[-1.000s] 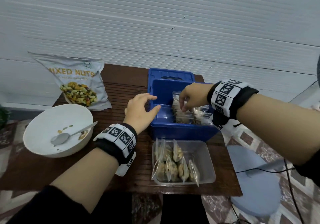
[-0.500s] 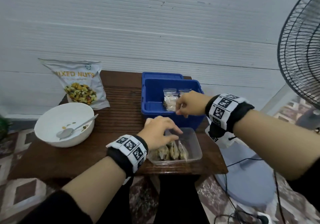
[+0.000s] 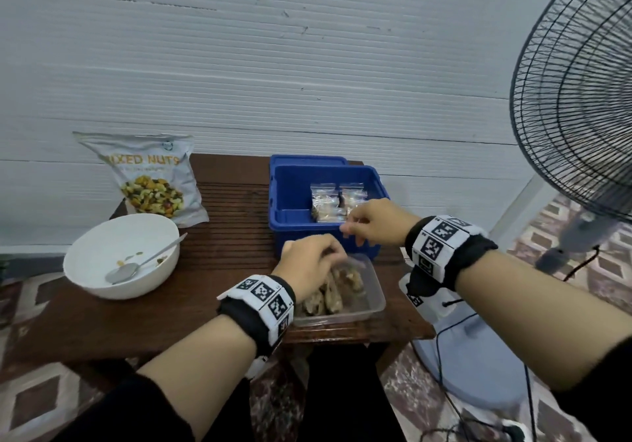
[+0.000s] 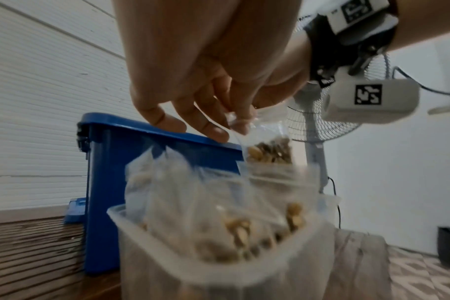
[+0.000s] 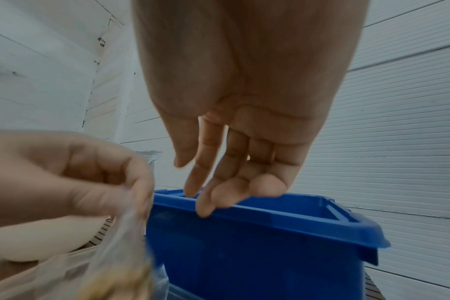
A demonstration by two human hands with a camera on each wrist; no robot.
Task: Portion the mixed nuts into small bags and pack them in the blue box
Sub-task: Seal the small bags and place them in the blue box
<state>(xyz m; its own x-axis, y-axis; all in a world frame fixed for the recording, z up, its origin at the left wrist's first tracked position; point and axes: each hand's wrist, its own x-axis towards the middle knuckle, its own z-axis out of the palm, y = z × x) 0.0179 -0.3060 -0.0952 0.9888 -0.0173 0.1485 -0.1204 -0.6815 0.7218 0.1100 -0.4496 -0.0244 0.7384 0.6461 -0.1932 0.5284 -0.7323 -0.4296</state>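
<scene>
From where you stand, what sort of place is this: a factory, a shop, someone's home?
Probably a home corner, not a factory. A small wooden table stands against a white panelled wall, beside a household pedestal fan, over a patterned tiled floor.

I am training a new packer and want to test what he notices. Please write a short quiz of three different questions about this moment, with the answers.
1. True or false: the right hand holds a small bag.
2. Multiple choice: the left hand pinches a small bag above which container? A) white bowl B) clear tub C) blue box
3. Fill the gap: the spoon lies in the ____.

Key
1. False; its fingers hang relaxed over the blue box rim and hold nothing.
2. B
3. white bowl
</scene>
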